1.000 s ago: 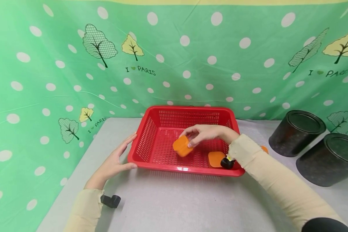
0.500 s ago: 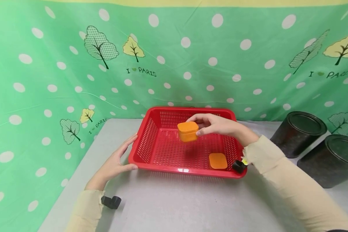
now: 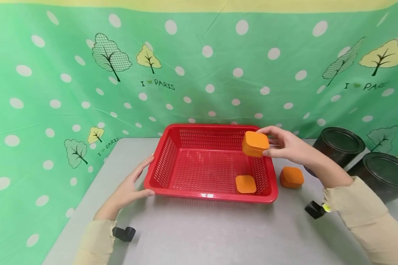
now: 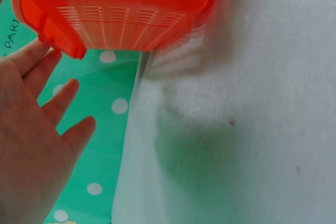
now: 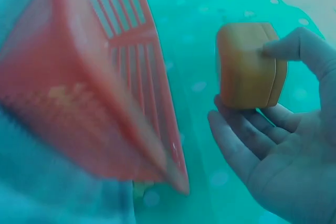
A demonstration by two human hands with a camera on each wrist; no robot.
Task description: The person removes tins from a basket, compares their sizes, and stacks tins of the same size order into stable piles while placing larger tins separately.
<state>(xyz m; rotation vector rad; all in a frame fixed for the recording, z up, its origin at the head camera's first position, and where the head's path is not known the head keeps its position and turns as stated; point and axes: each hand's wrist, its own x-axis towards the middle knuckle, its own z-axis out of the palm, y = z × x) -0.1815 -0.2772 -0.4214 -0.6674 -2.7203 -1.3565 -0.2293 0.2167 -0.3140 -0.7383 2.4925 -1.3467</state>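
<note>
My right hand [image 3: 286,147] pinches a small orange lidded box [image 3: 254,143] between thumb and fingers, raised over the right rim of the red plastic basket [image 3: 209,195]. In the right wrist view the held orange box [image 5: 247,66] shows a seam near one end. A second orange box [image 3: 245,184] lies inside the basket at its front right corner. Outside, just right of the basket, a third orange box [image 3: 292,177] sits on the table. My left hand [image 3: 127,189] touches the basket's left side with fingers extended; in the left wrist view this hand [image 4: 39,114] has spread fingers at the basket's edge.
Two dark lidded cans, one farther back [image 3: 339,145] and one nearer [image 3: 386,175], stand at the right of the grey-covered table [image 3: 199,232]. A green dotted curtain [image 3: 192,55] hangs behind and along the left side.
My right hand has lifted the orange box from inside the basket and carried it right, to the right rim. The box on the table has come into full view. The left hand stays put.
</note>
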